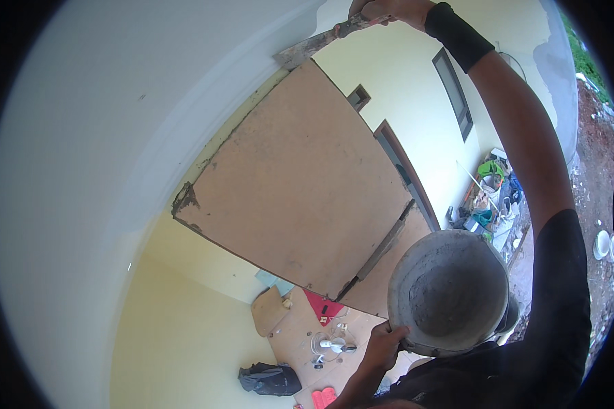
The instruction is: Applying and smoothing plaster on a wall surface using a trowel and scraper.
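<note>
My right hand (389, 9) is raised at the top of the view, its wrist in a black band. Its fingers are wrapped round the handle of a putty knife (305, 50). The knife's wide, smeared blade lies against the pale wall surface (205, 126), at its border near the top corner of a tan board (307, 163). Lower down, my left hand (383, 346) grips the rim of a round grey bowl (450, 293), thumb over the edge. Grey residue coats the bowl's inside, with a rough patch on one side.
The tan board's chipped corner (185, 199) juts out at left, and a dark gap (375, 255) splits the board. On the floor lie a black bag (269, 379), a fan-like white object (331, 345) and a red cloth (320, 305). Piled clutter (491, 198) lines the far wall.
</note>
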Demonstrator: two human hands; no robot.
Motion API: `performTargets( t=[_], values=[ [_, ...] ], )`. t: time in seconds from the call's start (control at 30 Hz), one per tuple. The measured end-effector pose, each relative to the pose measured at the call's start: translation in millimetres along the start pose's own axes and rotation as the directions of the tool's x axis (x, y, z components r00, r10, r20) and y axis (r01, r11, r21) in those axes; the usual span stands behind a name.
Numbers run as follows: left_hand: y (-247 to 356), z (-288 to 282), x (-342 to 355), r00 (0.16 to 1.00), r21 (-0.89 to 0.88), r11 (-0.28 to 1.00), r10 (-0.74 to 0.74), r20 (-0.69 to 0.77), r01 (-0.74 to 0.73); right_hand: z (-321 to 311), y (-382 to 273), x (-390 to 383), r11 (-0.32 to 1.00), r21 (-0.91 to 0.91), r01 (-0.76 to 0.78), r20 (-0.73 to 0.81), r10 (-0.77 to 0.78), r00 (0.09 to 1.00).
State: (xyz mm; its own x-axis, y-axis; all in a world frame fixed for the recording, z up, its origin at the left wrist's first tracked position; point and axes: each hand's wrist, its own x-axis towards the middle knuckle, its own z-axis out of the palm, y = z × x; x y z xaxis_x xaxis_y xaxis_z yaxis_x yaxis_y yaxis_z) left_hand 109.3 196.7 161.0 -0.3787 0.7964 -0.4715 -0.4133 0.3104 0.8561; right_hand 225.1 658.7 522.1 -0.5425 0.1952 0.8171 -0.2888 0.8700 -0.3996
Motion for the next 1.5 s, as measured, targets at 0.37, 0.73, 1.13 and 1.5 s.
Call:
performTargets(
  t=[0.37,0.73,1.13,1.5],
  values=[
    [-1.9,-0.1,-0.7,1.000,-0.015,1.000,-0.011,-0.011,0.011,10.0,0.4,-2.6,1.000,0.005,-0.016,-0.018,0.016,1.000],
    [-12.1,-6.4,8.9,1.000,0.074,0.997,-0.018,-0.001,0.018,71.9,-58.3,-18.0,0.941,0.209,0.265,0.010,-0.273,0.962],
    [-6.4,-3.3,-9.9,0.997,-0.022,0.997,0.072,0.000,-0.072,159.5,-114.3,18.8,0.926,0.189,0.326,0.065,-0.343,0.937],
    [-9.4,-9.5,-15.7,0.999,-0.014,1.000,0.018,0.030,-0.017,159.9,-126.9,-4.6,0.947,0.150,0.286,0.034,-0.294,0.955]
  ],
)
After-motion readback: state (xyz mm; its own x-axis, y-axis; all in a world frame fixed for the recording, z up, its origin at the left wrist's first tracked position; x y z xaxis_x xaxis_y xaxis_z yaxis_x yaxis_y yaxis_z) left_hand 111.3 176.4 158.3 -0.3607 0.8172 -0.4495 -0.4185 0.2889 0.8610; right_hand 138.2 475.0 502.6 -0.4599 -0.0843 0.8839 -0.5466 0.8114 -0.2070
